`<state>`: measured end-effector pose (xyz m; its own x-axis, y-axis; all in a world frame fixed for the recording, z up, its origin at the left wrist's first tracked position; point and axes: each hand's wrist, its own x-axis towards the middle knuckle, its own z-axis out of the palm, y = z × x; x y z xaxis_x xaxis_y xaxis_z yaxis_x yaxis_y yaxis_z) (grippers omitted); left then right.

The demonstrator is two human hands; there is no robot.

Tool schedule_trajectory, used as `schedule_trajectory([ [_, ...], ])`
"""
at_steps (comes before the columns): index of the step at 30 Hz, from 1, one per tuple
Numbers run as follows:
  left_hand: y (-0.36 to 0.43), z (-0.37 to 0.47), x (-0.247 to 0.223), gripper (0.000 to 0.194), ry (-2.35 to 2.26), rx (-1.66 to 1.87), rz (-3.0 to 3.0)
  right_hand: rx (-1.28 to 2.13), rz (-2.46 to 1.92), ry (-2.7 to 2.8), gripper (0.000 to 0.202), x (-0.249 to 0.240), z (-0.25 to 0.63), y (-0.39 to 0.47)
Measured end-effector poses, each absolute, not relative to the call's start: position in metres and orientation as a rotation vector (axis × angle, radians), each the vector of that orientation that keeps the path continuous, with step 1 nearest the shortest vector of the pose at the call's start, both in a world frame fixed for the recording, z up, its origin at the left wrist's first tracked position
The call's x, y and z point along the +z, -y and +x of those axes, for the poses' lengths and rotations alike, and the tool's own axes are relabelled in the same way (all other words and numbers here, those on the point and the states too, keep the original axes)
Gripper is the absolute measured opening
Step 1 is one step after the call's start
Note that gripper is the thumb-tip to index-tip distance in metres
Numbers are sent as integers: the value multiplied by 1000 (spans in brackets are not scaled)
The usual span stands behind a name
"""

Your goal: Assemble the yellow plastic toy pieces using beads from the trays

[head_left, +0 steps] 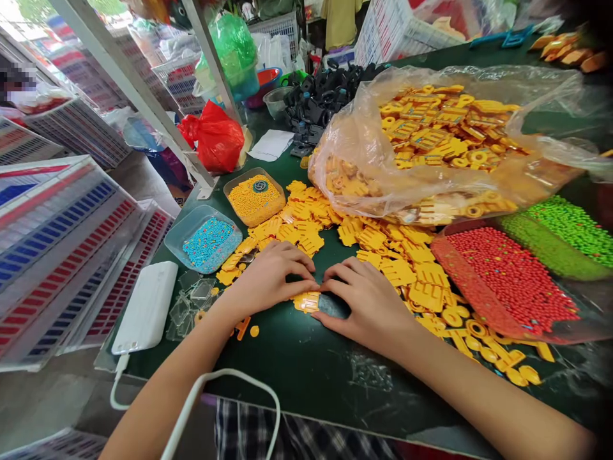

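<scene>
Left hand (272,271): yellow piece (306,303) is pinched at fingertips.
Right hand (366,300): same piece is grasped.
Yellow piece: apparently being assembled; careful alignment is probably needed next.

Table (287,383): dark green top, light scuffs noted at the near side. Near left: one white device (145,308), with clear plastic pieces (191,305) beside it. Beyond these: a tray of blue beads (175,241), then a tray of yellow beads (264,218). Loose yellow parts (297,223) spread across the middle toward near right. Far side: paper (271,145), black parts (325,96) heaped, open plastic bag (352,150) holding more yellow parts. Right: tray of red beads (453,275). Far right: orange pieces (565,50), apparently on the same top; view dark there.
</scene>
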<state>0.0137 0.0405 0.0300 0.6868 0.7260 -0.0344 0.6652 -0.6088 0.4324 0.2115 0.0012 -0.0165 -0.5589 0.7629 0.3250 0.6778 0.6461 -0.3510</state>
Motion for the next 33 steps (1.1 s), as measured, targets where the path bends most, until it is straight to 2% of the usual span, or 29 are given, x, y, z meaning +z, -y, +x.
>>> schedule_trajectory([
  [15, -46, 12, 16, 10, -1010, 219, 2448, 358, -1159, 2378, 24, -18, 213, -3],
  [33, -52, 11, 16, 15, -902, 252, 2352, 328, -1163, 2366, 24, -21, 212, -3],
])
